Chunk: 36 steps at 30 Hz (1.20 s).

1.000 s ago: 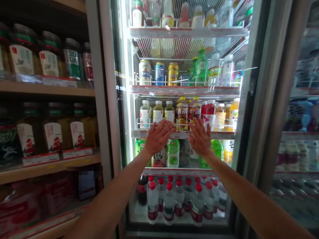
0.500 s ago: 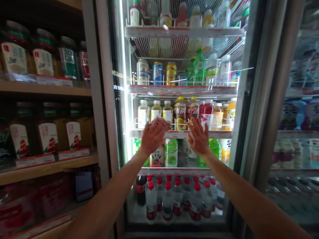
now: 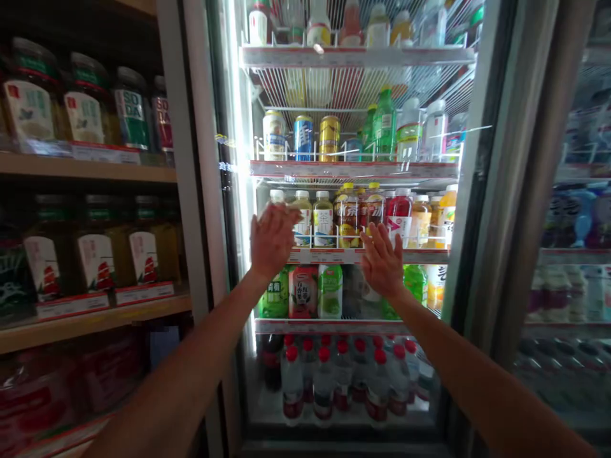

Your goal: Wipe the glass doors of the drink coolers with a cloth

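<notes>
Both my arms reach out toward a lit drinks fridge (image 3: 344, 170). My left hand (image 3: 271, 245) is raised with fingers stretched out, holding nothing. It covers part of a pale-capped bottle and sits left of two tea bottles (image 3: 324, 219). My right hand (image 3: 383, 262), also spread and holding nothing, is in front of the shelf edge below the yellow-capped iced tea bottles (image 3: 348, 216). A red drink bottle (image 3: 400, 213) stands just beyond its fingers. Whether either hand touches the glass, I cannot tell.
Red-capped bottles (image 3: 323, 381) fill the fridge floor. Higher up stand several cans (image 3: 303, 138) and green bottles (image 3: 384, 124). Wooden shelves (image 3: 90, 166) with large bottles adjoin on the left. A metal door frame (image 3: 518, 191) rises on the right, another fridge behind it.
My left hand has moved left and slightly up, away from the tea bottles. My right hand stays nearly in place. The view has shifted slightly.
</notes>
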Available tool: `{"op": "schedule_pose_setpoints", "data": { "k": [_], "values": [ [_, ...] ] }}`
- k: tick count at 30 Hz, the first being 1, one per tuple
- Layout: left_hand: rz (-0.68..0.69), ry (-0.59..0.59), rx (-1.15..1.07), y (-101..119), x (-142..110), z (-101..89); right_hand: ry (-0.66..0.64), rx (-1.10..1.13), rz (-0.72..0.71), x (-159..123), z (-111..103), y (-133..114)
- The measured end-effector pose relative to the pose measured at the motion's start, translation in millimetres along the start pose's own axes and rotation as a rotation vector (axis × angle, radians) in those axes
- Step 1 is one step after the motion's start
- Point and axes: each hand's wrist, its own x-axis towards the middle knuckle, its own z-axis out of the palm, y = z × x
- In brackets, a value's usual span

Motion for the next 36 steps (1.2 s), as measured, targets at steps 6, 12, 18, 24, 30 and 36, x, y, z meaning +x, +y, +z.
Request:
{"op": "schedule_pose_setpoints", "data": {
  "k": [6,12,18,24,30,36],
  "values": [
    [0.208,-0.014,0.037,21,-19,3.6,-0.017,-0.011,0.017,-1,1,0],
    [0.264,-0.033,-0.048,8,-15,3.0,-0.01,-0.006,0.004,0,-1,1],
    [0.203,0.004,-0.045,12,-15,1.3,-0.02,-0.005,0.018,1,-1,-1],
    [0.544,-0.059,-0.137,16,-22,3.0,-0.036,-0.011,0.019,0,-1,0],
    [0.199,-0.054,0.007,3,-17,-2.7,-0.009,-0.001,0.007,1,-2,0],
    [0.53,-0.094,-0.038,14,-31,0.1,-0.022,0.002,0.016,1,-2,0]
  ]
}}
